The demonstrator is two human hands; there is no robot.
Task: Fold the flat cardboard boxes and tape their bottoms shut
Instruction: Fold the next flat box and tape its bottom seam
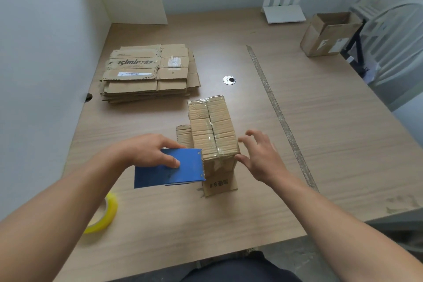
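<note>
From the head view: taping step, judged near its end. Upturned cardboard box (212, 130) standing mid-surface just ahead of both hands, bottom flaps closed and facing up. Glossy clear tape along the centre seam and over the near end; top flaps splayed flat underneath. Left hand (148, 153) gripping a blue tape dispenser (169, 170), fingers (170, 144) curled over its top, thumb pressed on its side, the dispenser's front edge touching the box's near left corner. Right hand (258, 158) just beside the near right corner, holding nothing, fingers spread and loosely bent, thumb tip touching the cardboard. Probably cutting or smoothing down the tape end. Next move likely calls for pressing that end flat on the near wall, lifting the dispenser clear, then setting the box aside and reaching for a fresh flat. Counted: one box in work; one stack of flat cardboard boxes (148, 73) at the far left of the wood-grain surface (183, 224), several layers deep, exact number impossible to tell; one erected open box (327, 34) at the far right corner; one dispenser; one yellow tape roll (106, 213) beside the left forearm; two hands. Also there: a round metal grommet (229, 80), a long strip of tape residue (281, 117), a white router (283, 12) by the back wall, a white chair (393, 36) off the right edge.
</note>
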